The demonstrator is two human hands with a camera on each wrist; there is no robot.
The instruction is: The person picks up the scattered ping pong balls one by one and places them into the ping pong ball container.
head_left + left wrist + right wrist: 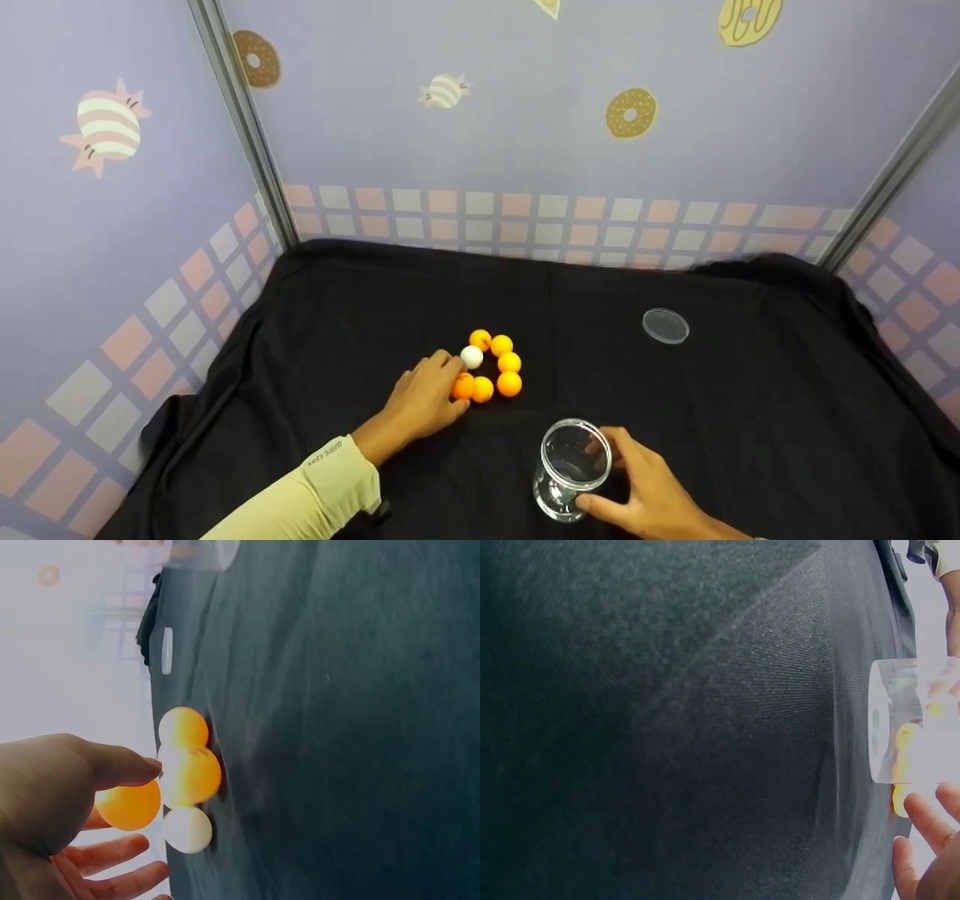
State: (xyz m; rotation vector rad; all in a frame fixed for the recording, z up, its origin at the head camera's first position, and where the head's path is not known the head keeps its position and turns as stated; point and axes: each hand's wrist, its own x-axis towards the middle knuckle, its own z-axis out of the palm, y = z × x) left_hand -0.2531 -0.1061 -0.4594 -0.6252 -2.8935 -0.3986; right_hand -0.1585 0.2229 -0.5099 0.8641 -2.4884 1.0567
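Observation:
Pinched between the thumb and fingers of my left hand (426, 397) is an orange ping-pong ball (129, 806), raised above the cloth in the left wrist view. A white ping-pong ball (471, 357) sits just beyond the fingertips. Several more orange ping-pong balls (509, 363) lie beside it in a loose ring. My right hand (651, 484) grips a clear, lidless jar (559, 491) from its right side, thumb in front and fingers behind. The jar stands upright, and no ball shows inside it. Whether its base touches the cloth I cannot tell.
A clear round lid (666, 326) lies flat at the back right. Black cloth (360, 315) covers the table, with folds at its left and right edges. Patterned lilac panels (525, 135) rise behind and on both sides.

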